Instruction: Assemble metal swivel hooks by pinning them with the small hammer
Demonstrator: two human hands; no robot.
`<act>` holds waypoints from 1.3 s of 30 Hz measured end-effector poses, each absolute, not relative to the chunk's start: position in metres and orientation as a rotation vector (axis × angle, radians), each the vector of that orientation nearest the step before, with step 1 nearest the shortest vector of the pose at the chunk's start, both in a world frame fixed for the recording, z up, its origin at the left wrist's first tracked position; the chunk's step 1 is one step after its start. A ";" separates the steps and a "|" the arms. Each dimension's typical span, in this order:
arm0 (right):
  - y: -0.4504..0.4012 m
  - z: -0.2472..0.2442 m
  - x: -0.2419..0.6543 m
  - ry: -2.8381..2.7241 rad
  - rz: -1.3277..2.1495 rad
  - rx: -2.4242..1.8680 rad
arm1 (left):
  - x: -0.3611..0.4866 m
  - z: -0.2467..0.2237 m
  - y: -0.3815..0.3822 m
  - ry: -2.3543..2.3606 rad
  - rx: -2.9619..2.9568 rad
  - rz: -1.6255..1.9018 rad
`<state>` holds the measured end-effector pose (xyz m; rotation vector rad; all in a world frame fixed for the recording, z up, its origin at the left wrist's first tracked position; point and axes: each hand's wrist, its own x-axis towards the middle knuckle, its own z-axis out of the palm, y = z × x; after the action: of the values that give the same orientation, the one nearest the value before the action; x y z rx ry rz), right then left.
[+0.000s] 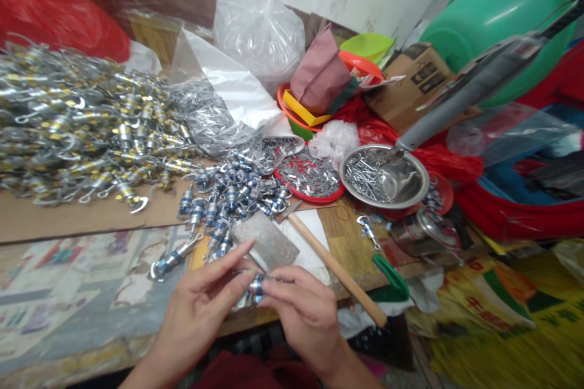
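Note:
In front of my body, near the table edge, a small blue-and-silver metal hook fitting (256,284) is held between both hands. My left hand (203,307) pinches its left side with thumb and fingers, the index finger stretched upward. The fingertips of my right hand (306,307) are closed on its right side. Fingers hide most of the fitting. Just beyond lies a grey metal block (267,240), with a wooden-handled hammer (340,272) slanting to its right. A heap of similar blue-banded fittings (223,191) sits behind the block. One loose fitting (176,258) lies left of my hands.
Yellow-banded fittings (86,127) form a large pile at left. A red tray (314,197) of small metal pieces and a steel bowl (417,189) of pins stand behind right. A grey-handled tool (469,94) leans over the bowl. A green strap (392,282) lies at the edge.

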<state>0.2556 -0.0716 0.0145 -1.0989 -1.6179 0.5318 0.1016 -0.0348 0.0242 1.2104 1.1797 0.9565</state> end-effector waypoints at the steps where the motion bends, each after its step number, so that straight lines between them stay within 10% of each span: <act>1: -0.071 0.015 0.255 -1.601 0.566 -1.119 | 0.102 0.023 -0.035 1.156 1.165 0.950; 14: -0.071 0.022 0.265 -1.588 0.861 -1.378 | 0.110 0.017 -0.047 1.011 0.736 0.919; 20: 0.027 0.034 0.335 -2.085 -0.008 -1.936 | 0.109 0.015 -0.035 1.026 0.788 0.874; 39: 0.108 0.019 0.367 -2.382 0.125 -1.921 | 0.108 0.013 -0.016 0.937 0.754 0.917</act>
<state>0.3674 0.1082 0.0185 -1.9205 -2.3824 0.1247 0.1080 -0.0159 0.0126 0.7538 0.9368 0.9172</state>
